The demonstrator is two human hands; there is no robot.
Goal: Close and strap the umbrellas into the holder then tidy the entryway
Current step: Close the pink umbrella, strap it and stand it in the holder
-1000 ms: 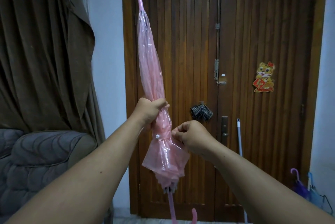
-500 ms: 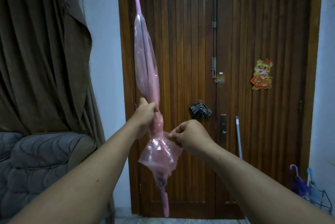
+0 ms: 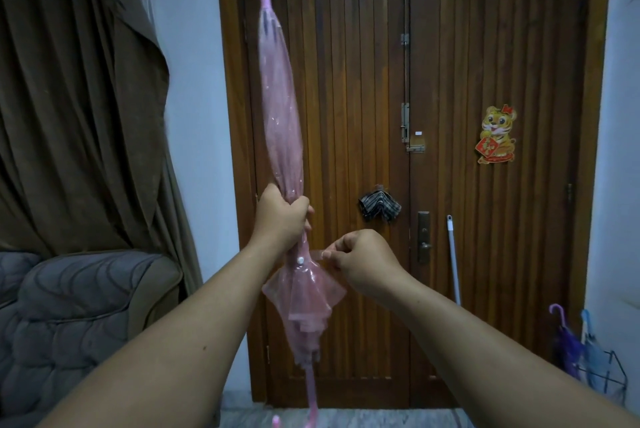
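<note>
A person is standing in front of a brown wooden door [image 3: 346, 115] and holding a pink umbrella [image 3: 280, 115] up in the air. The umbrella is folded shut and standing nearly straight up, with its pointed tip at the top and its curved handle down near the floor. Its see-through pink skin is gathered tight in the middle and flaring out loose below that.

The left hand [image 3: 282, 216] is wrapping its fingers around the middle of the umbrella and squeezing the folds together. Just below this hand, a small white snap button [image 3: 300, 260] is showing on the umbrella. The right hand [image 3: 363, 261] is just to the right of the umbrella. Its thumb and fingers are pinching a thin clear strap [image 3: 320, 252], which seems to be running from the umbrella to the hand, though it is hard to see.

Far off in the right corner, a wire holder [image 3: 609, 372] is sitting on the floor by the wall. A purple umbrella [image 3: 566, 344] and a blue umbrella [image 3: 590, 341] are standing in it. A white pole [image 3: 453, 261] is leaning on the door. A tiger sticker [image 3: 497, 134] is stuck on the right door panel, and a striped cloth [image 3: 379, 207] is hanging near the door lock. On the left, a grey sofa [image 3: 69, 316] is sitting under a brown curtain [image 3: 69, 98].
</note>
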